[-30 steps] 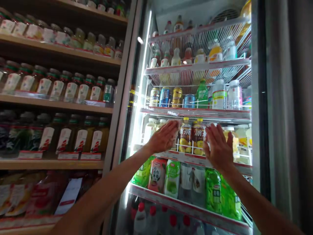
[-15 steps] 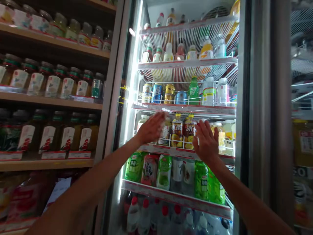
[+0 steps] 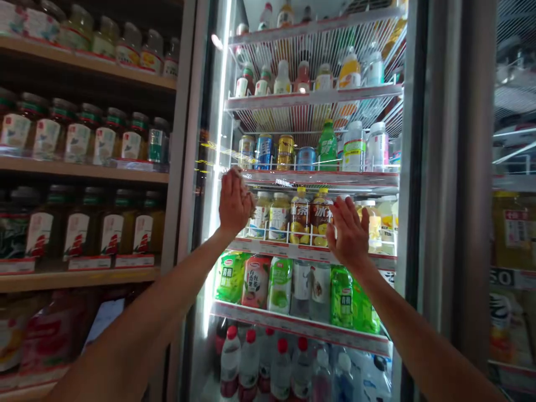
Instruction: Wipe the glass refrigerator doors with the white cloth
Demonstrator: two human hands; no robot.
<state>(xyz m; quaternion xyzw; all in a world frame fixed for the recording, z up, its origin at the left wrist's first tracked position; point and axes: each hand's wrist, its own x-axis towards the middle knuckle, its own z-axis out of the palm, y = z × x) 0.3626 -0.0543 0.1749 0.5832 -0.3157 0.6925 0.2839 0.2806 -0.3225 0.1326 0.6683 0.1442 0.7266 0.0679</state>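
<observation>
My left hand presses a small crumpled cloth against the glass door of a lit drinks fridge, near the door's left edge at the height of the yellow tea bottles. My right hand lies flat on the same glass with fingers spread, holding nothing, in front of the middle shelf. Both forearms reach up from the bottom of the view.
Inside the fridge stand rows of cans, green bottles and red-capped bottles. Wooden shelves with labelled jars fill the left. The fridge's dark frame and a second fridge stand at the right.
My left hand has slid with the cloth to the left and upward across the glass. My right hand stays flat on the glass in about the same spot. The view has shifted slightly.
</observation>
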